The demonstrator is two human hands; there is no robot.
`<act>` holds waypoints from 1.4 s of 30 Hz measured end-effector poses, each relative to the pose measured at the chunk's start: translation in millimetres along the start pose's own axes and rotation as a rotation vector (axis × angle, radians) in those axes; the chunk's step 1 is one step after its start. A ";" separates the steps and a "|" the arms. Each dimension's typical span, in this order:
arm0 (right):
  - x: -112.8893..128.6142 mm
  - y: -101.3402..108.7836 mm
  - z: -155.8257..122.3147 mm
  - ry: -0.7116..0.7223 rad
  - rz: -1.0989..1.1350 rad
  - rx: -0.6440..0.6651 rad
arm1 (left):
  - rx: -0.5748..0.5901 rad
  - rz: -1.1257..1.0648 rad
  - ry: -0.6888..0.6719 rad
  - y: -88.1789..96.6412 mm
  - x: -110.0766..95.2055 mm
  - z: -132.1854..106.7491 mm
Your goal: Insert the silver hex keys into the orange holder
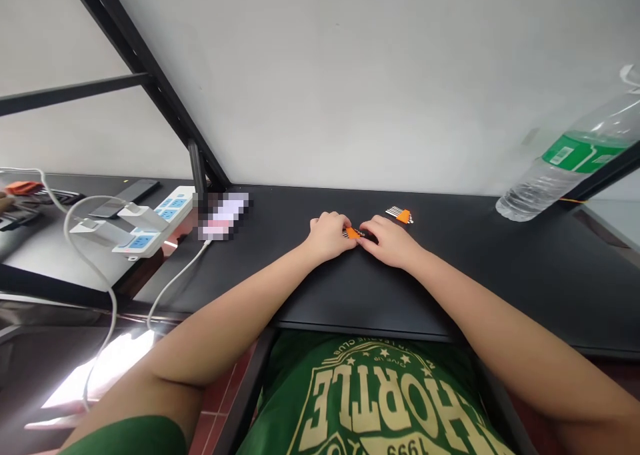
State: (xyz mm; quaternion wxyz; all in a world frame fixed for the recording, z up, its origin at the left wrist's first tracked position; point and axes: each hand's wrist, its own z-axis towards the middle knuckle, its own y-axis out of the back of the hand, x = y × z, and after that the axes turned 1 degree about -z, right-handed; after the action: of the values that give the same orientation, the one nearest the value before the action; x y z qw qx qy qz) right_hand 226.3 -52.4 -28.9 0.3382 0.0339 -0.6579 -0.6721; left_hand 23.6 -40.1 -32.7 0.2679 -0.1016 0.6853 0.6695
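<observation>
Both of my hands rest on the black table [500, 268], meeting at its middle. My left hand [327, 236] and my right hand [390, 240] are closed, fingers pinched together round a small orange holder with metal pieces [353, 233] held between them. A second orange holder with a row of metal keys [400, 214] lies on the table just beyond my right hand, untouched.
A plastic water bottle with a green label [565, 168] lies at the far right. A white power strip with chargers and cables [150, 225] sits at the left, beside a blurred object [223, 216]. A black frame post [197, 168] rises by the wall.
</observation>
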 end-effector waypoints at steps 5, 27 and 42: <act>-1.5 -3.3 2.0 0.011 -0.017 0.029 | 0.031 -0.092 -0.006 2.3 -1.8 -1.2; 16.5 -0.3 1.0 -0.207 0.199 -0.155 | -0.134 -0.323 -0.299 0.2 -20.0 -19.6; 15.1 -4.1 2.2 -0.163 -0.062 -0.056 | -0.135 0.190 -0.349 1.4 -21.4 -21.3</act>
State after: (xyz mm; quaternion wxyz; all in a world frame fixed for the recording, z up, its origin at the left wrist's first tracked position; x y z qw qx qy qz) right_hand 211.9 -58.4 -26.3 0.2634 -0.0102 -0.6630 -0.7007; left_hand 35.8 -65.4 -21.5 0.3106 0.0634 0.5888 0.7435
